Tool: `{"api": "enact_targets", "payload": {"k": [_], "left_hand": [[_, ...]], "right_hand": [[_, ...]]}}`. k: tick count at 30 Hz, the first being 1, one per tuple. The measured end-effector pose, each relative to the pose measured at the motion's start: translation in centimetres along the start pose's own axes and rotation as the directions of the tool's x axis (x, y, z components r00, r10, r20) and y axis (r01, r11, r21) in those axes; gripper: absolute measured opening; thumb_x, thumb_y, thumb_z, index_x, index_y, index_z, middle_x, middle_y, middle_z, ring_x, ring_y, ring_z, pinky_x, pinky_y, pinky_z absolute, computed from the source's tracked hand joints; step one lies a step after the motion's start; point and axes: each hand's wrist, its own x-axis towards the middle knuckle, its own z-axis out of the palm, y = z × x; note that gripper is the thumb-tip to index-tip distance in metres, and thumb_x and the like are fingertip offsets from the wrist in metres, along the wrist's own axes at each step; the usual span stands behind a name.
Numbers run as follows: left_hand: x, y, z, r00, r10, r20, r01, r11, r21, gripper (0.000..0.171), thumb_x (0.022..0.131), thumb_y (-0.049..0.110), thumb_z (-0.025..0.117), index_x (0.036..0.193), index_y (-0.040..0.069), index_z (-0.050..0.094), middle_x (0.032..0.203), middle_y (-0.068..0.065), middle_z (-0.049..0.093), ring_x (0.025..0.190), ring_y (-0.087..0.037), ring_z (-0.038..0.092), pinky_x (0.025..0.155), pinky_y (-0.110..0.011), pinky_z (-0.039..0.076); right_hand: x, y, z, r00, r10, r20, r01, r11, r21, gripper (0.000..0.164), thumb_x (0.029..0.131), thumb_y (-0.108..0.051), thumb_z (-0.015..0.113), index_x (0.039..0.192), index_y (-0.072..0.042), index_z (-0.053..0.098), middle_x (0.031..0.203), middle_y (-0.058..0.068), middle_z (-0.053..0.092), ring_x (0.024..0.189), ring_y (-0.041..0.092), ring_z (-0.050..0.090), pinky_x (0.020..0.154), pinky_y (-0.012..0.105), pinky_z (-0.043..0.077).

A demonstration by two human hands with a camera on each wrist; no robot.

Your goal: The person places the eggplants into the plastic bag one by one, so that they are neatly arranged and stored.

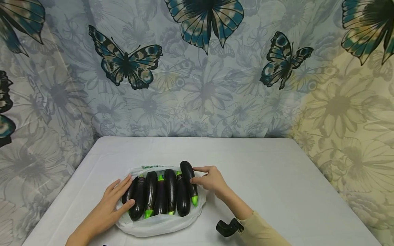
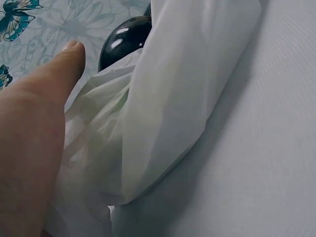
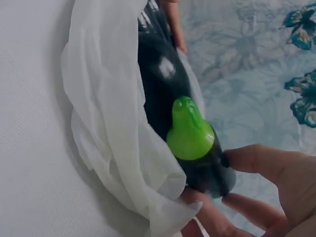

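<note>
Several dark, glossy eggplants [image 1: 150, 191] with green stem caps lie side by side in a white plastic bag [image 1: 157, 230] whose mouth is spread wide. My right hand [image 1: 212, 179] pinches the rightmost eggplant [image 1: 187, 172] between thumb and fingers. In the right wrist view, that eggplant's bright green cap [image 3: 191, 138] points toward the camera. At the left end of the row, my left hand [image 1: 107, 206] rests with fingers extended against the eggplants and bag edge. The left wrist view shows its thumb [image 2: 54, 69] beside the crumpled bag [image 2: 163, 113]; its other fingers are hidden there.
The bag lies on a white-covered table [image 1: 261, 177]. A black curved object [image 1: 227, 228] is at the right sleeve cuff [image 1: 249, 225]. Behind the table hangs a floral cloth backdrop [image 1: 203, 102] printed with butterflies.
</note>
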Motion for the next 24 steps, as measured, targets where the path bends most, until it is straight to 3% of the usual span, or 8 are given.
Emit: {"api": "enact_targets", "payload": {"k": [4, 10, 16, 19, 24], "left_hand": [[0.0, 0.0, 0.0, 1.000, 0.005, 0.000, -0.005, 1.000, 0.000, 0.071, 0.095, 0.038, 0.064, 0.155, 0.017, 0.033, 0.160, 0.001, 0.025, 0.141, -0.042, 0.016, 0.097, -0.072, 0.027], [0.1, 0.0, 0.0, 1.000, 0.007, 0.004, -0.007, 1.000, 0.001, 0.071, 0.096, 0.038, 0.064, 0.155, 0.016, 0.033, 0.160, -0.001, 0.024, 0.141, -0.043, 0.016, 0.097, -0.072, 0.027], [0.1, 0.0, 0.0, 1.000, 0.002, 0.011, -0.002, 1.000, -0.002, 0.071, 0.096, 0.038, 0.064, 0.156, 0.017, 0.032, 0.161, 0.000, 0.024, 0.141, -0.043, 0.016, 0.097, -0.073, 0.027], [0.1, 0.0, 0.1, 1.000, 0.001, 0.013, -0.001, 1.000, -0.004, 0.072, 0.095, 0.039, 0.064, 0.156, 0.017, 0.032, 0.161, 0.000, 0.024, 0.141, -0.043, 0.016, 0.097, -0.073, 0.026], [0.1, 0.0, 0.1, 1.000, 0.007, 0.010, -0.007, 1.000, -0.003, 0.072, 0.095, 0.038, 0.064, 0.156, 0.017, 0.033, 0.161, 0.000, 0.024, 0.141, -0.043, 0.016, 0.097, -0.073, 0.026]], "right_hand": [[-0.2, -0.3, -0.1, 1.000, 0.012, -0.004, -0.012, 0.999, -0.030, 0.054, 0.068, -0.017, 0.087, 0.119, -0.013, 0.074, 0.111, 0.011, 0.067, 0.081, 0.017, 0.063, 0.072, 0.038, 0.051], [-0.7, -0.8, -0.1, 1.000, 0.018, -0.013, -0.019, 0.993, -0.116, 0.054, 0.064, -0.017, 0.087, 0.116, -0.013, 0.075, 0.105, 0.012, 0.068, 0.076, 0.019, 0.059, 0.068, 0.036, 0.048], [-0.8, -1.2, 0.3, 0.999, 0.023, -0.045, -0.033, 0.974, -0.223, 0.054, 0.061, -0.016, 0.085, 0.114, -0.009, 0.075, 0.120, 0.023, 0.063, 0.108, 0.033, 0.057, 0.083, 0.046, 0.050], [-0.8, -1.2, 0.4, 0.999, 0.025, -0.036, -0.033, 0.968, -0.249, 0.054, 0.062, -0.016, 0.085, 0.114, -0.009, 0.075, 0.108, 0.018, 0.069, 0.103, 0.028, 0.059, 0.083, 0.046, 0.050], [-0.6, -1.2, 0.4, 1.000, 0.017, 0.000, -0.017, 0.962, -0.272, 0.056, 0.064, -0.015, 0.085, 0.118, -0.005, 0.073, 0.067, 0.001, 0.069, 0.069, 0.017, 0.065, 0.074, 0.039, 0.051]]}}
